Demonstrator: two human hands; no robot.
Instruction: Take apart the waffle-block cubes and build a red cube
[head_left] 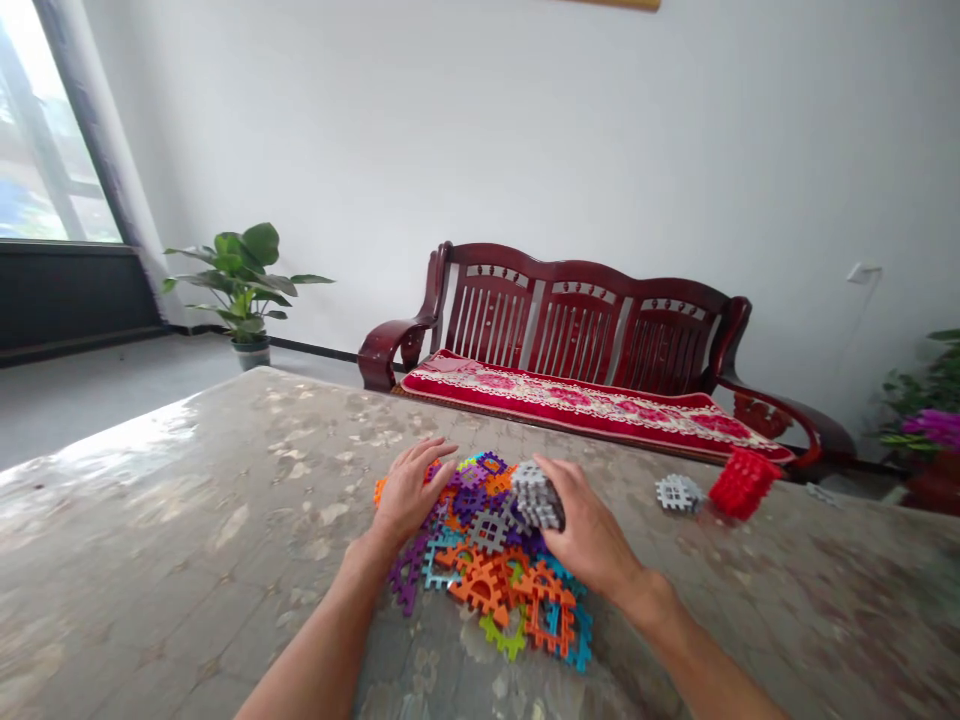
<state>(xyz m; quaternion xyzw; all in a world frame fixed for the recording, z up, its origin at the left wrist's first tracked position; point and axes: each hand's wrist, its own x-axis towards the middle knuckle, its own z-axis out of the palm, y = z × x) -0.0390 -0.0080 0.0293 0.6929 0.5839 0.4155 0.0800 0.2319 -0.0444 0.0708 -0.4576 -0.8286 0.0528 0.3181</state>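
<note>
A pile of flat interlocking plastic building pieces in orange, purple, blue, green and grey lies between my hands. My left hand rests on the pile's left side, fingers stretched out over the pieces. My right hand is wrapped round a stack of grey building pieces, held at the right side of the pile. One loose grey piece lies near the middle, left of that stack. The undersides of my left fingers are hidden.
Further right on the patterned tabletop stand a red stack of pieces and a small grey stack. A wooden bench with a red cover is behind the table. A potted plant stands at the left.
</note>
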